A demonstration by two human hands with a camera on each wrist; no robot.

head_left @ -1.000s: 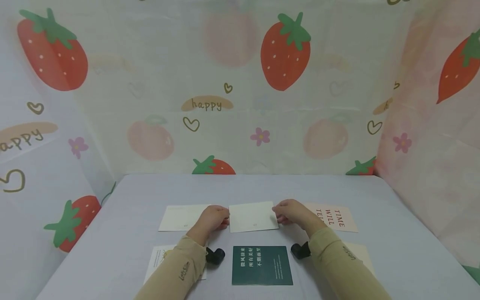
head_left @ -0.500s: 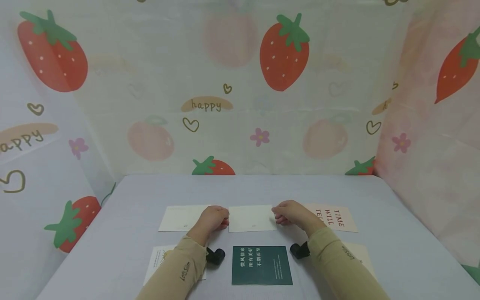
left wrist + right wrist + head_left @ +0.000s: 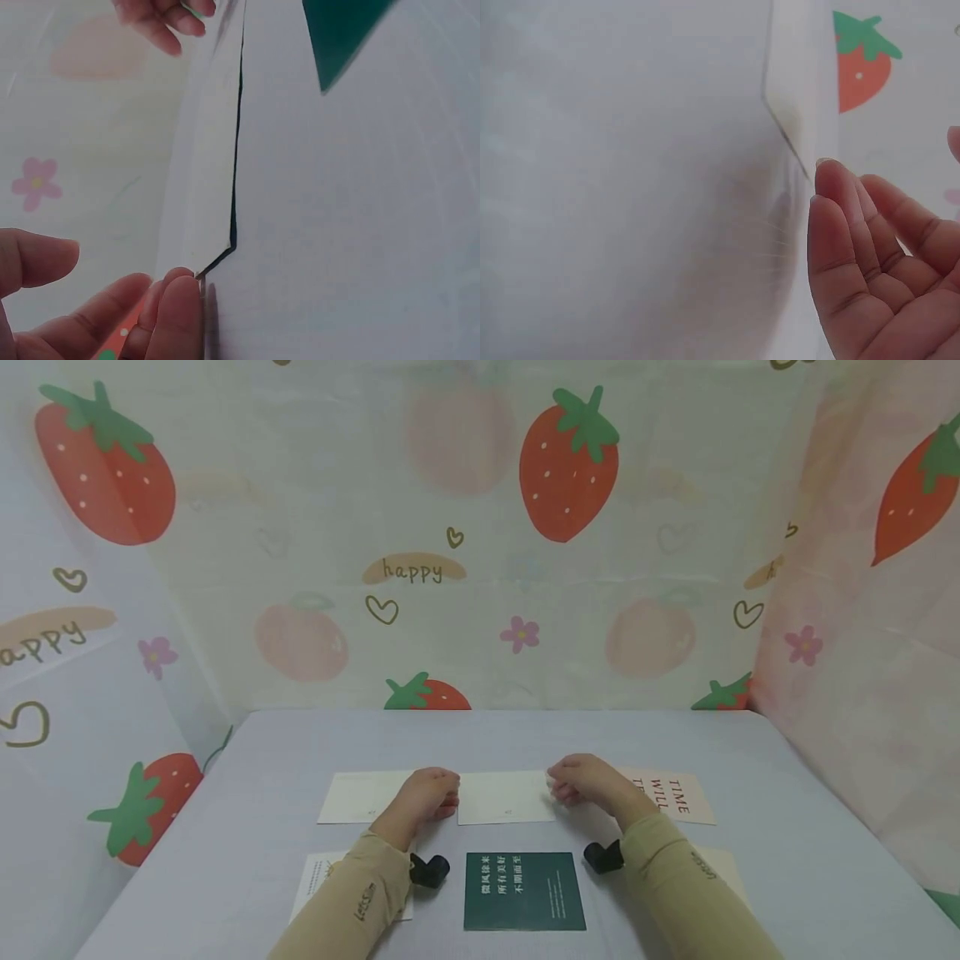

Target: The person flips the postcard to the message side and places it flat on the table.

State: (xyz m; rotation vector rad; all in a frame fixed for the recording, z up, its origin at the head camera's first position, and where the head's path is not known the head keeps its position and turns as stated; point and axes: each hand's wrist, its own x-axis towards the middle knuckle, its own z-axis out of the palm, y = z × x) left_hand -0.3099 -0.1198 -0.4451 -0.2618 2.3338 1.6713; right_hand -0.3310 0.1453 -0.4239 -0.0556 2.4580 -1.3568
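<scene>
A blank cream card [image 3: 502,797] lies flat in the middle of the far row, between my two hands. My left hand [image 3: 429,797] has its fingertips [image 3: 176,300] right at the card's left edge, with the thumb held apart. At the opposite edge, my right hand [image 3: 592,783] is relaxed and holds nothing; its fingers [image 3: 832,225] are close beside the card's corner. Part of another cream card [image 3: 352,797] is hidden behind the left hand. The right hand overlaps a pink card [image 3: 686,797] with red lettering.
Nearer to me lies a dark green card [image 3: 525,893] with white writing. A printed white card [image 3: 309,887] and a pale card [image 3: 723,864] are partly covered by my sleeves. The white table [image 3: 480,735] meets a strawberry-patterned cloth [image 3: 480,643] behind.
The middle card was slightly tilted with its right side raised; it has settled flat. My right hand has let go and shifted slightly right and up; the left hand has barely moved.
</scene>
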